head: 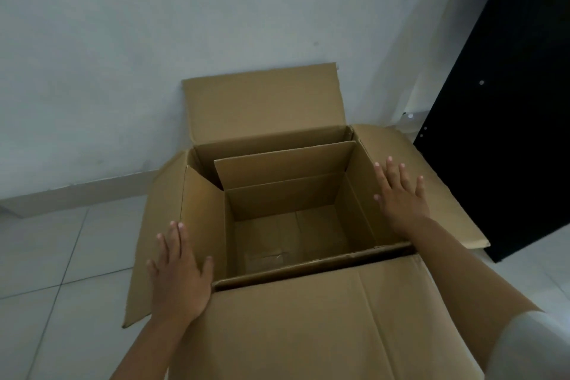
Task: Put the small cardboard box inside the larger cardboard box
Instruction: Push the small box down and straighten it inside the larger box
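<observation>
A tiled floor [46, 256] carries everything here, meeting a pale wall [123, 25] along a low skirting at the far edge. The larger cardboard box [203, 219] stands on the floor against that wall, open at the top with all four flaps turned outward.

At the left, the left flap [154, 241] slopes down and away toward the floor. The left hand [179, 268] lies palm-down at the box's left rim, fingers [174, 241] held flat and slightly spread, thumb pointing toward the opening; the fingers grip nothing. Whether the palm presses on the flap or only rests there cannot be told.

In the middle, a smaller open cardboard box [277, 194] sits inside the larger one, its walls close to the larger box's walls and its back flap standing upright just in front of the larger box's rear wall. Its bottom is bare cardboard with a seam running through it. The far flap [265, 105] of the larger box leans up against the wall, and the near flap [308, 318] folds down toward the person.

At the right, the right hand [401, 194] lies flat at the right rim, fingers [398, 176] spread open and holding nothing, over the right flap [431, 182], which slopes outward. A white sleeve [530, 345] shows at the lower right corner. Beyond the right flap a black panel [509, 102] stands on the floor near the wall.
</observation>
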A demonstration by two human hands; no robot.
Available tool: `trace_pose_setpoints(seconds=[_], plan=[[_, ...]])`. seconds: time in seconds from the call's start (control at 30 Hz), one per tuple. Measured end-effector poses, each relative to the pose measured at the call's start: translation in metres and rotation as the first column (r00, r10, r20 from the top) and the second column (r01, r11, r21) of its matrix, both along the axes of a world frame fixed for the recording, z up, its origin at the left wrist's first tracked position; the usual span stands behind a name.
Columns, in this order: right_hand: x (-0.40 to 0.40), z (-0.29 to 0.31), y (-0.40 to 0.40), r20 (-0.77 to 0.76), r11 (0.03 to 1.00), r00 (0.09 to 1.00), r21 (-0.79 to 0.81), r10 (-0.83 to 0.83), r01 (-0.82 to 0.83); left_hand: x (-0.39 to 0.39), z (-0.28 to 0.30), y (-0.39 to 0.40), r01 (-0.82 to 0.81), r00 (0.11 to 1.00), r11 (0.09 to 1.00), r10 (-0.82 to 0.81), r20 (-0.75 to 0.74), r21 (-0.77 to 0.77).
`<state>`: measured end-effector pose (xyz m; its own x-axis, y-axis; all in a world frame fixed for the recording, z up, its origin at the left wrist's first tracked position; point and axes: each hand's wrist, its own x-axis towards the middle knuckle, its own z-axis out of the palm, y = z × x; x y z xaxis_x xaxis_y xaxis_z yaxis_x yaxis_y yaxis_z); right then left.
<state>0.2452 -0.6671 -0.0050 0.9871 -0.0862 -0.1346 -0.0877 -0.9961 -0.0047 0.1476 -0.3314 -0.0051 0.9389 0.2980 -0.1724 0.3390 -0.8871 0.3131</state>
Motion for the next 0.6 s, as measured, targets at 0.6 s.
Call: trace_pose_setpoints(seconds=[0.6], plan=[[0.005, 0.014, -0.042, -0.039, 0.999, 0.999, 0.038, -0.027, 0.029, 0.023, 0.006, -0.044, 0.056, 0.998, 0.995, -0.056, -0.006, -0.079]])
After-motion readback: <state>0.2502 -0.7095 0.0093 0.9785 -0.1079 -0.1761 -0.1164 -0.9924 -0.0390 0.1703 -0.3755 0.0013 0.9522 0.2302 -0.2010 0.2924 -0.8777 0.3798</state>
